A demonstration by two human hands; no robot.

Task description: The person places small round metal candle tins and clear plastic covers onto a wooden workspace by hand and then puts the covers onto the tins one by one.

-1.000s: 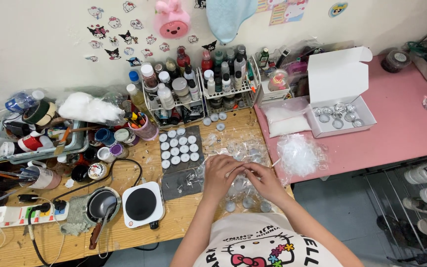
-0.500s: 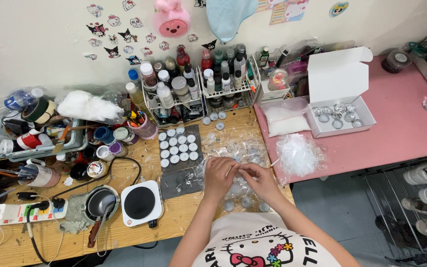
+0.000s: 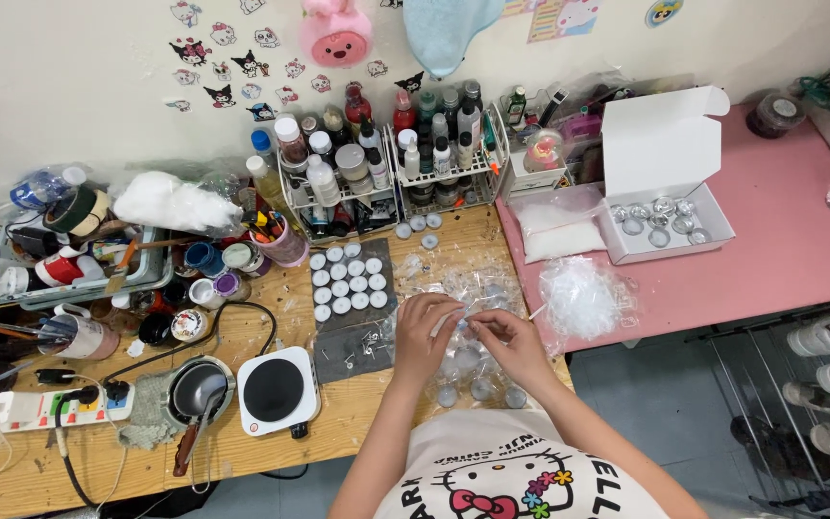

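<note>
Two hands [image 3: 473, 336], one hotplate [image 3: 274, 389], one white box [image 3: 663, 183], one pan [image 3: 197, 389], one power strip [image 3: 26, 408], about fifteen white discs [image 3: 346, 284] (some partly hidden).

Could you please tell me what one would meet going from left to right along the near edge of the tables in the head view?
Power strip → small pan → white hot plate → left hand → right hand → heap of clear plastic on the pink table.
</note>
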